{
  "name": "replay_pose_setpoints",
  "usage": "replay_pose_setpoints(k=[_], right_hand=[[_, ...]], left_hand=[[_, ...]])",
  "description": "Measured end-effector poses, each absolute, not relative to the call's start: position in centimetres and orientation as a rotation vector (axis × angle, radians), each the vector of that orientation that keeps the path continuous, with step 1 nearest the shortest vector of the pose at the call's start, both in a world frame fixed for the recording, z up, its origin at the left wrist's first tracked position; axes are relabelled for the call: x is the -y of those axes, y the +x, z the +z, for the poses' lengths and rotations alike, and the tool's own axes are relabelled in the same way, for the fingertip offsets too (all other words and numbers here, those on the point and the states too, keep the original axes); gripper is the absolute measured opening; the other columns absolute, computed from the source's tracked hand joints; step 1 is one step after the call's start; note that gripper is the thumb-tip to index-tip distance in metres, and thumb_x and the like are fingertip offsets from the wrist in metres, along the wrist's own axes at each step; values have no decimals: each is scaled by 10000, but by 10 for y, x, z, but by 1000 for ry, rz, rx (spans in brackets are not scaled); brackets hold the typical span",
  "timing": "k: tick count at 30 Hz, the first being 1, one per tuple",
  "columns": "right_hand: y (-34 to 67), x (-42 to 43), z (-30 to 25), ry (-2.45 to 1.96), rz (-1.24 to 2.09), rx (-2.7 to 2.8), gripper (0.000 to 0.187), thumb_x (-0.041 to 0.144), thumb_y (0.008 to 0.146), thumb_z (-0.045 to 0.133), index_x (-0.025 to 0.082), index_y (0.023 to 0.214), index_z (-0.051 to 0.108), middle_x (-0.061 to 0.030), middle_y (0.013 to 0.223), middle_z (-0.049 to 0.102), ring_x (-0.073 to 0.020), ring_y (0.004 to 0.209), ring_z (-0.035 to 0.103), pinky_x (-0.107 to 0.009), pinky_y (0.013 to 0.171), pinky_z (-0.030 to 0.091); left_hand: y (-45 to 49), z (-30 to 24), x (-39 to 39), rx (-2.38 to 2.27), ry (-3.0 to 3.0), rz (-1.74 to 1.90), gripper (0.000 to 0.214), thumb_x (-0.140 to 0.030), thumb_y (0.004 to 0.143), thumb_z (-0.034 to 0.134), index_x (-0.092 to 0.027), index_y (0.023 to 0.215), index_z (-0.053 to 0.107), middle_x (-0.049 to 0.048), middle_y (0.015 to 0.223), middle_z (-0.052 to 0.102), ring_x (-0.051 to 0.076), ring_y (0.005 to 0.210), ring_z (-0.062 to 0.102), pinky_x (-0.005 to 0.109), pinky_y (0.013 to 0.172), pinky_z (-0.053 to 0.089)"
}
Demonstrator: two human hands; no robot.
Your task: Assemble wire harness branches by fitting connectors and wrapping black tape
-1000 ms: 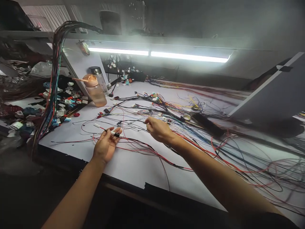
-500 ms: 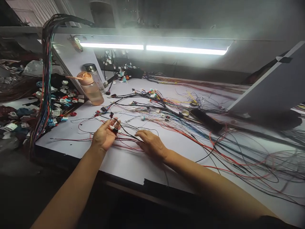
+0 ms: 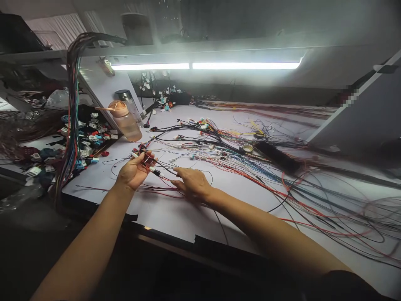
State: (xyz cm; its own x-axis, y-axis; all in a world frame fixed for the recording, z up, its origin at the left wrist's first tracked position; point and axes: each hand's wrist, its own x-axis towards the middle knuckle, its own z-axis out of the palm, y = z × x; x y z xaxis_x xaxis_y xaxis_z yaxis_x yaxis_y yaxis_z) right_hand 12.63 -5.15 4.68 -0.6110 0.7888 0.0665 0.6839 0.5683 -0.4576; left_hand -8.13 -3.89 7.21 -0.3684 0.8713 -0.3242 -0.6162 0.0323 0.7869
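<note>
My left hand (image 3: pixel 133 172) is palm up, with thumb and fingers curled round a thin wire harness (image 3: pixel 149 159). Out of this grip stick white connectors and a black-and-white connector (image 3: pixel 155 171), which lies by the fingertips. A black cable and red wires run from there toward my right hand (image 3: pixel 196 184). That hand is palm down, low over the table, its thumb and forefinger apart beside the black cable (image 3: pixel 166 167). Its other fingers are partly hidden. Dark red wires (image 3: pixel 156 191) lie on the white table (image 3: pixel 169 217) beneath both hands.
Branched wiring (image 3: pixel 206 136) with many connectors spreads across the table behind my hands. A tape roll (image 3: pixel 247 149), a black sleeve (image 3: pixel 277 157) and loose wires (image 3: pixel 338 213) lie rightward. A peach-lidded bottle (image 3: pixel 127 123) stands back left, near a hanging cable bundle (image 3: pixel 72 113) and piled connectors (image 3: pixel 94 131).
The camera view has shifted slightly. My left hand has turned a little with the harness, and the black-and-white connector now shows clear of its fingers. My right hand's thumb and forefinger have parted.
</note>
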Motion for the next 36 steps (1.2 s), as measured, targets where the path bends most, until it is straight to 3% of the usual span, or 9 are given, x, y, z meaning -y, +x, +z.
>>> replay_pose_setpoints(k=[7, 13, 18, 21, 24, 29, 33, 36], right_hand=[[87, 36, 62, -1235, 725, 2432, 233, 410, 948, 454, 242, 976, 614, -22, 1027, 688, -174, 863, 625, -246, 610, 339], [94, 33, 51, -1219, 844, 2319, 181, 370, 962, 458, 232, 978, 574, 0, 825, 692, -138, 725, 602, -224, 611, 332], [95, 35, 55, -1224, 867, 2295, 166, 353, 955, 478, 232, 958, 592, 6, 757, 684, -133, 696, 606, -213, 608, 335], [96, 33, 61, -1271, 846, 2289, 197, 353, 954, 468, 220, 925, 610, -11, 762, 678, -129, 670, 595, -212, 590, 328], [97, 31, 64, -1263, 865, 2287, 210, 350, 948, 473, 211, 891, 620, -11, 743, 662, -118, 635, 572, -207, 575, 320], [102, 28, 58, -1254, 897, 2215, 210, 342, 951, 473, 205, 913, 627, 5, 691, 628, -108, 601, 532, -203, 583, 329], [108, 25, 52, -1188, 927, 2140, 208, 346, 951, 480, 206, 974, 633, 24, 684, 626, -102, 613, 535, -198, 613, 350], [112, 25, 49, -1140, 916, 2111, 217, 345, 953, 478, 208, 1011, 636, 30, 683, 636, -102, 620, 543, -196, 623, 358]], left_hand=[[-100, 82, 46, -997, 508, 1504, 152, -137, 895, 498, -149, 954, 638, 92, 980, 678, 225, 877, 671, 392, 751, 570], [-116, 73, 43, -975, 466, 1504, 101, -211, 869, 553, -148, 906, 622, 113, 923, 653, 199, 770, 664, 289, 613, 562], [-113, 69, 44, -942, 495, 1361, 137, -218, 811, 582, -152, 923, 625, 150, 1035, 650, 272, 841, 667, 471, 750, 573], [-113, 69, 49, -952, 587, 1265, 271, -110, 730, 635, -175, 993, 630, 139, 1028, 651, 295, 874, 670, 524, 812, 553], [-111, 67, 51, -1021, 611, 1275, 402, 23, 676, 664, -168, 1027, 619, 117, 945, 656, 212, 751, 667, 425, 783, 578], [-99, 55, 51, -1147, 378, 1556, 299, 46, 775, 564, -161, 991, 551, 66, 842, 632, 111, 653, 622, 236, 668, 569], [-98, 45, 56, -1192, 284, 1661, 257, 45, 816, 477, -165, 960, 513, 33, 779, 583, 100, 685, 622, 254, 740, 566], [-103, 45, 65, -1270, 267, 1726, 299, 55, 776, 535, -169, 974, 534, 48, 852, 591, 129, 807, 638, 299, 819, 553]])
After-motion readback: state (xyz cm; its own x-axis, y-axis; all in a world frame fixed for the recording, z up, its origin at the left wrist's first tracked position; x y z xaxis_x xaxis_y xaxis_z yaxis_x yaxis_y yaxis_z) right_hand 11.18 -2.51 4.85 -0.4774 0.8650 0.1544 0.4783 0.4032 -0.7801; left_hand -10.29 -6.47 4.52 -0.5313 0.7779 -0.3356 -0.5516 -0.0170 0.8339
